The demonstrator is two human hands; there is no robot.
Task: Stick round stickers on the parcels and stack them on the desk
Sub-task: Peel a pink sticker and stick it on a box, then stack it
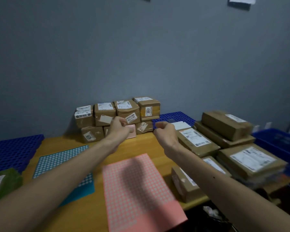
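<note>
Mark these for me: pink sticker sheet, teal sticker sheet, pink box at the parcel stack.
pink sticker sheet (141, 190): head view, middle of its dotted area.
teal sticker sheet (60, 158): head view, upper dotted part.
pink box (131, 131): head view, its visible front face.

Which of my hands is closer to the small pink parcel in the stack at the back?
Left. The left hand overlaps the pink parcel at its left edge; whether it touches is unclear. The right hand hangs off to the parcel's right, with a clear gap.
</note>
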